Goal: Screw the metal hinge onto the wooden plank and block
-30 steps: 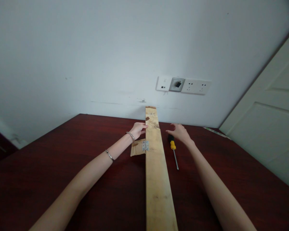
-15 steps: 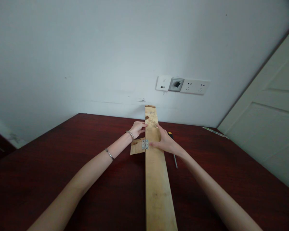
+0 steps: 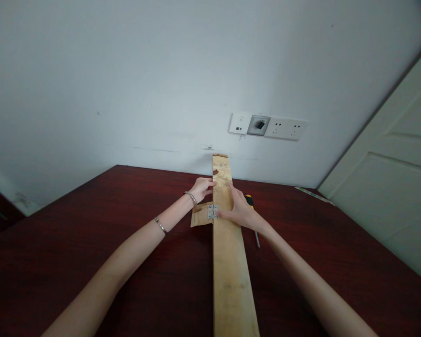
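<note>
A long wooden board (image 3: 230, 276) runs away from me across the table toward the wall. My left hand (image 3: 201, 188) is closed at its left edge, thumb on the wood. My right hand (image 3: 241, 208) spans the board from the right, thumb at a metal hinge (image 3: 212, 211) and fingers along the right edge. The hinge joins the board to a small wooden piece (image 3: 200, 216) that sticks out to the left. Beyond my right hand lies a screwdriver with a black and yellow handle (image 3: 249, 201), partly hidden by my wrist.
The dark red table (image 3: 154, 281) meets a white wall (image 3: 143, 84) at the back. Wall sockets (image 3: 277, 128) sit above the board's far end. A flat thin strip (image 3: 314, 195) lies at the table's far right, near a white panelled door (image 3: 400, 187).
My right thumb has moved slightly left, to the hinge. The whole view has shifted a little; my left hand keeps its place on the board.
</note>
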The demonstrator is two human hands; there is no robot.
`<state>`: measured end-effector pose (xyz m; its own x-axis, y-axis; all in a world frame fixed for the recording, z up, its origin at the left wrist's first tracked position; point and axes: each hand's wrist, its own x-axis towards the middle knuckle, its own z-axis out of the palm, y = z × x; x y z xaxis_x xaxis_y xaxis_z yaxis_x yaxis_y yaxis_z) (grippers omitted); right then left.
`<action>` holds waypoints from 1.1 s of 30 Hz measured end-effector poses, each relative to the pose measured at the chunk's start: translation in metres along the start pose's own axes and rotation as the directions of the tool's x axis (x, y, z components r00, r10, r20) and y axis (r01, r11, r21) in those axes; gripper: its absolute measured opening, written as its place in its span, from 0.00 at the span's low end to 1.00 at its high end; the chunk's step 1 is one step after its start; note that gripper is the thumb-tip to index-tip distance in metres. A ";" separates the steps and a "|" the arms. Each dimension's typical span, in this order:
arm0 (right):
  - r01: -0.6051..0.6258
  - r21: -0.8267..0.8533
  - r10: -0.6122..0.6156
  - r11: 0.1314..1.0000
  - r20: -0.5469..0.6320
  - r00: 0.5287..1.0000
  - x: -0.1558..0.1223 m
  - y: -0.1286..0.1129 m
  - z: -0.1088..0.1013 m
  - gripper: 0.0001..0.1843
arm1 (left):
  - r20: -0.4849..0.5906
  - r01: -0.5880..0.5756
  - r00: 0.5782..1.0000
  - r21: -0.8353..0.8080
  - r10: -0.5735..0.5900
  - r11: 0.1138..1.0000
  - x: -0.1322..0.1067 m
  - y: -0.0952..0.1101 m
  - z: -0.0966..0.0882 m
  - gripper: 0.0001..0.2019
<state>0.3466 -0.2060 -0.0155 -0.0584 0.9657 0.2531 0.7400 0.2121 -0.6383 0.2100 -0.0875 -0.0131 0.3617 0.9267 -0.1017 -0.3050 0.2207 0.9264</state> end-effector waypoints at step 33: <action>-0.322 -0.415 0.160 0.851 -0.379 0.911 -0.152 -0.082 0.064 0.26 | -0.043 -0.015 0.999 0.004 0.015 1.000 0.013 -0.014 -0.013 0.08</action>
<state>0.2519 -0.3609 -0.0478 0.3196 0.8571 0.4041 0.9265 -0.1931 -0.3230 0.2076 -0.0748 -0.0323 0.3192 0.9421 -0.1031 -0.3070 0.2057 0.9292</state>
